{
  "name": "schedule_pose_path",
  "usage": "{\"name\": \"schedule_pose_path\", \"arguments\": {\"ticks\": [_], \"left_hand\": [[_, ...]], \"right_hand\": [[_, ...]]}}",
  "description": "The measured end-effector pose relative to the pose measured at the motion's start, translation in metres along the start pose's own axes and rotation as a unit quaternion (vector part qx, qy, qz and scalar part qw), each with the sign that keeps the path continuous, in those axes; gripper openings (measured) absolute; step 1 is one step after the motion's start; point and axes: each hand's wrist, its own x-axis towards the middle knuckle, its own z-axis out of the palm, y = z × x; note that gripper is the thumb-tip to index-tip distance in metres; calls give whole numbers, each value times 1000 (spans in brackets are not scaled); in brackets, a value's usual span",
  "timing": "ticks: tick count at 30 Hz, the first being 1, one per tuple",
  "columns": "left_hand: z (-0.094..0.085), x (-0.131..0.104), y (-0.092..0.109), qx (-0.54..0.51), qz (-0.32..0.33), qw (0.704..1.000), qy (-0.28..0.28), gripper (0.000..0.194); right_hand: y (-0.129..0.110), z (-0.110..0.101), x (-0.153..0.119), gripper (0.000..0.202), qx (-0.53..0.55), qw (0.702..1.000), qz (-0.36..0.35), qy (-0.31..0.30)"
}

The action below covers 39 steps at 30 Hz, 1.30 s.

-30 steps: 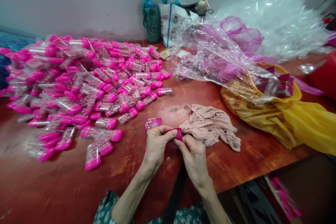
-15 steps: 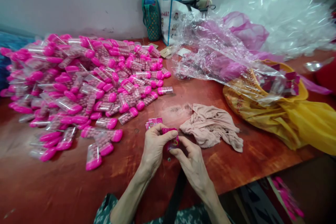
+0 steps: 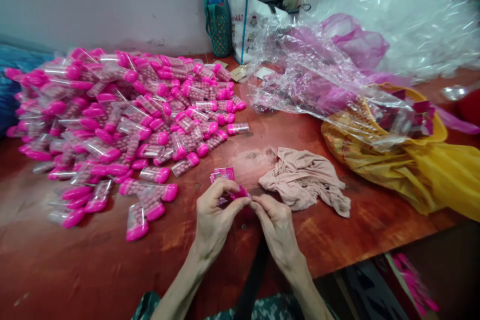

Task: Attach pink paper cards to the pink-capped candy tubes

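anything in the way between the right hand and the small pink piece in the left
Nothing visible stands between them: the left hand holds the pink piece, and the right hand is right at its edge. The crumpled cloth lies beyond the right hand, not between.

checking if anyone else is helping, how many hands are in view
2: the left hand, gripping a small pink piece, and the right hand, fingertips by the left's, both over the near part of the red table. No other hands show.

Left hand [image 3: 213, 216] partly hides a probable packet [image 3: 240, 191].
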Motion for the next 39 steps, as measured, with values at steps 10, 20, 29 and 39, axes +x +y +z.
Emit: {"name": "schedule_pose_path", "arguments": {"ticks": [10, 20, 29, 39], "left_hand": [[-22, 9, -9, -67, -62, 986, -137, 5], [-44, -20, -21, -244, -205, 941, 111, 5], [-135, -34, -37, -262, -150, 856, 420, 10], [-151, -25, -34, -291, -122, 856, 410, 9]], "right_hand": [[-4, 1, -1, 21, -42, 996, -50, -60], [-22, 22, -6, 31, -49, 994, -60, -79], [-42, 70, 4, 15, -119, 984, -72, -108], [-70, 155, 44, 48, -323, 820, -401, -249]]}}
